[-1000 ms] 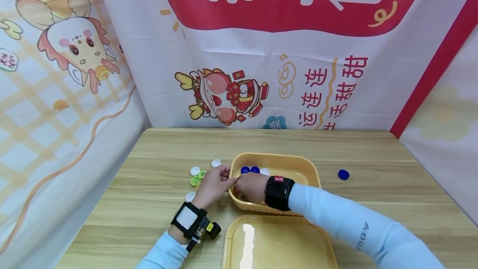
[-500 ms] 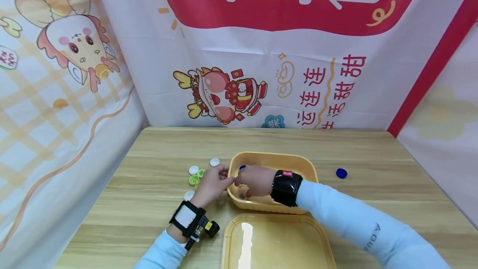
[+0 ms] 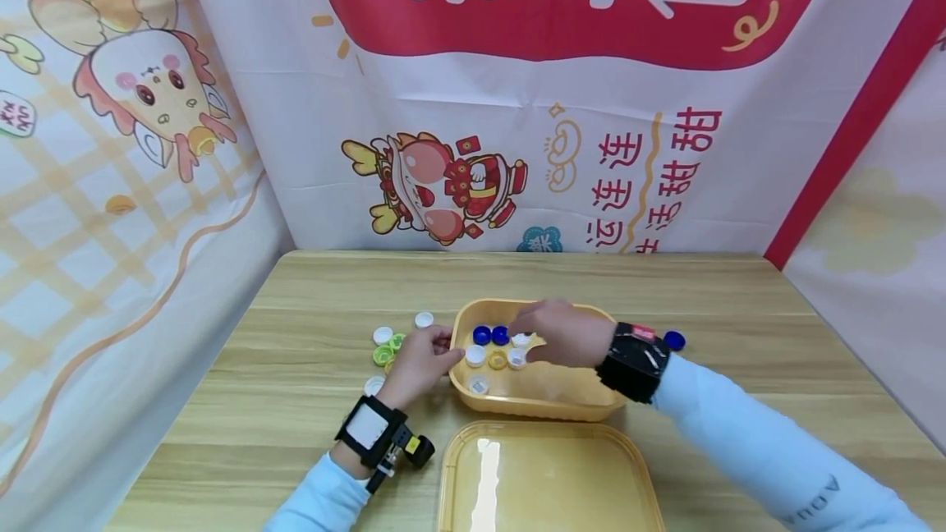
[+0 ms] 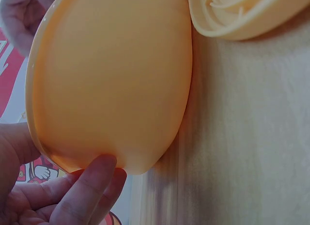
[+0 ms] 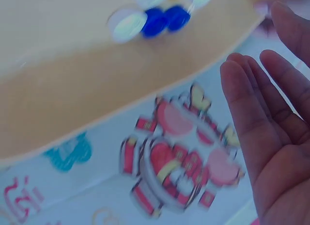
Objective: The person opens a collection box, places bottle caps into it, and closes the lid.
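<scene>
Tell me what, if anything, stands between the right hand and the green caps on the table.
The left end of the box and the left hand gripping it stand between the right hand, over the box, and the green caps.

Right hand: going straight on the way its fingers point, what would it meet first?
Probably the nearest blue cap, just left of the right hand in the head view. Depth is unclear: if the hand clears the cap, the box's left end may come first.

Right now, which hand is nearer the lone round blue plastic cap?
Right: the right hand hovers over the rectangular yellow plastic box beside the cap; the left hand holds the box's far end.
</scene>
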